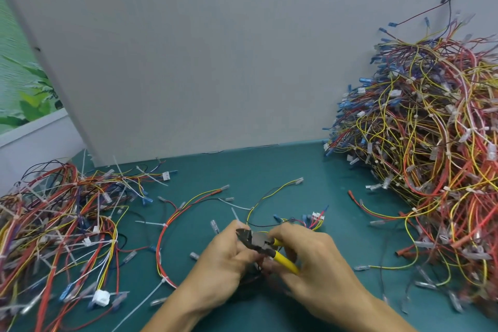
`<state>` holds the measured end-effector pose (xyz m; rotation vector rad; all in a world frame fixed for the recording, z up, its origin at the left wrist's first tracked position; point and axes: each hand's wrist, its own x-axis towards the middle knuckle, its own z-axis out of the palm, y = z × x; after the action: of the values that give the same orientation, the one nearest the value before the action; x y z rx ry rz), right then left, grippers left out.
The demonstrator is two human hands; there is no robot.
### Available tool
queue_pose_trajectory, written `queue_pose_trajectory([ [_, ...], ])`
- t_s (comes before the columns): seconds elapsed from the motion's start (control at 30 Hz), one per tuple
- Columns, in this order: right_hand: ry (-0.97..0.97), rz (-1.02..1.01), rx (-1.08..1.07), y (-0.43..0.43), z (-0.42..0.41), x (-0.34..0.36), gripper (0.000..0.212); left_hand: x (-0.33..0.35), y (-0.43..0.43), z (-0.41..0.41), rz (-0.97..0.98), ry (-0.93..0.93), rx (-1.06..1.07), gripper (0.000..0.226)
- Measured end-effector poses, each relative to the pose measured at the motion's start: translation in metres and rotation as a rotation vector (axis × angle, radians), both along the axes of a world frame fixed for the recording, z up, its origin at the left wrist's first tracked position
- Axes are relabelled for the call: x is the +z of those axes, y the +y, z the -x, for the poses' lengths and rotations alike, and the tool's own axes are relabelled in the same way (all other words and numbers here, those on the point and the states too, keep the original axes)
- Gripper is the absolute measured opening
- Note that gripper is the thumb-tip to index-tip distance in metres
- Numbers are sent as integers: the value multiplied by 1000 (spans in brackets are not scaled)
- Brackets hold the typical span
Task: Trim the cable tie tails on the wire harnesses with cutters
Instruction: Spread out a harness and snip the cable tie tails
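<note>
Your right hand (307, 261) grips the yellow cutters (265, 246) | your left hand (223, 259) pinches the harness (161, 240) against their tip

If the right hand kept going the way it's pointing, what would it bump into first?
Most likely the left hand. The right hand points left, and the cutters it holds already have their tips beside the left fingers gripping the harness. Depth is hard to judge.

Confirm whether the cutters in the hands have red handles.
No, the cutters held by the right hand have yellow handles.
</note>
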<state>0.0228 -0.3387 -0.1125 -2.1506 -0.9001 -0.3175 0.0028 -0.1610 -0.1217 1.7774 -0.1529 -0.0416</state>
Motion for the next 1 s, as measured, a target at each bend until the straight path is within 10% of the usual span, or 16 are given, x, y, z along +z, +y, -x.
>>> queue_pose_trajectory([
  [0.37,329,-331,-165,-2,-6,-2,21,4,-3,9,-414,-695,175,21],
  [0.8,428,-293,-191,-1,-1,3,18,-11,-18,8,-402,-510,262,5],
  [1.0,41,76,-273,-24,-1,16,12,-9,-9,1,-169,-135,216,14],
])
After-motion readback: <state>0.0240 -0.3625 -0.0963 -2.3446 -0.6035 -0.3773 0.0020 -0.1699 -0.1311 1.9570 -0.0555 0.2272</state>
